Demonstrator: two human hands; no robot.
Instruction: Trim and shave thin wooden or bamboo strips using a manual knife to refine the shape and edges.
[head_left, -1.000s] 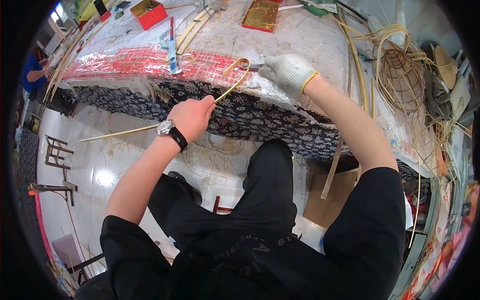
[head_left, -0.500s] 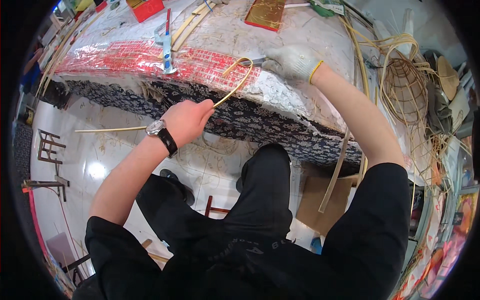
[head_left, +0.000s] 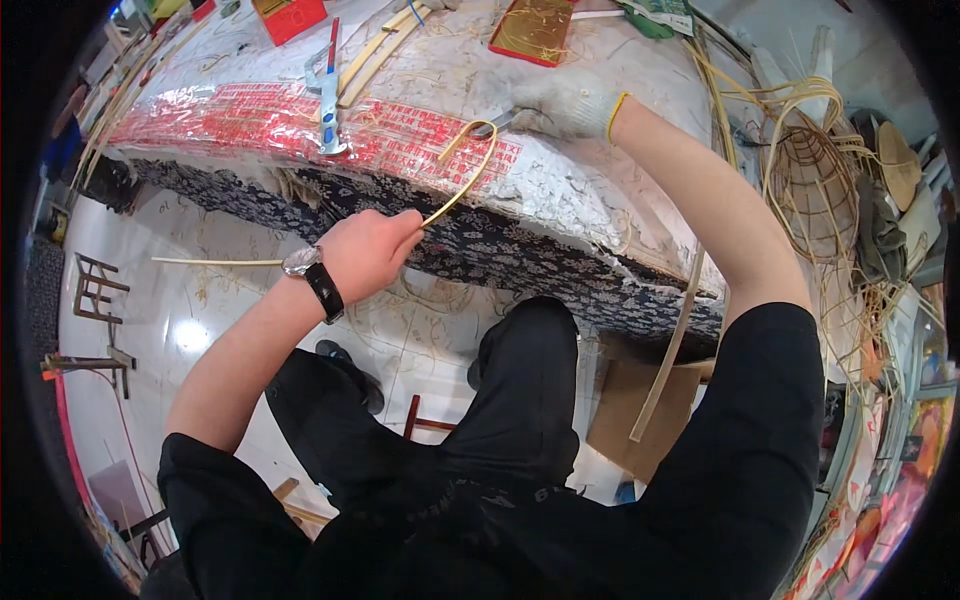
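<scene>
My bare left hand (head_left: 370,252), closed near the table's front edge, grips a thin bamboo strip (head_left: 470,188). Out past the wrist to the left runs the strip's straight tail; its other end curls into a hook over the tabletop. At the top of that hook my right hand (head_left: 565,108), in a white knit glove, is closed on what looks like a knife (head_left: 497,122). The knife's grey blade meets the inside of the bend. Most of its handle is hidden in the glove, which is a little blurred.
On the worktable (head_left: 585,185) lie a caliper-like metal tool (head_left: 329,115), flat bamboo pieces (head_left: 378,55), a red-edged tray (head_left: 530,32) and a red box (head_left: 290,18). At the right are a woven bamboo frame (head_left: 815,185) and loose strips. Cardboard (head_left: 640,415) lies on the floor.
My right hand has shifted slightly left with the knife. The strip's hook has moved a little left and down, and my left hand slightly down, still holding the strip.
</scene>
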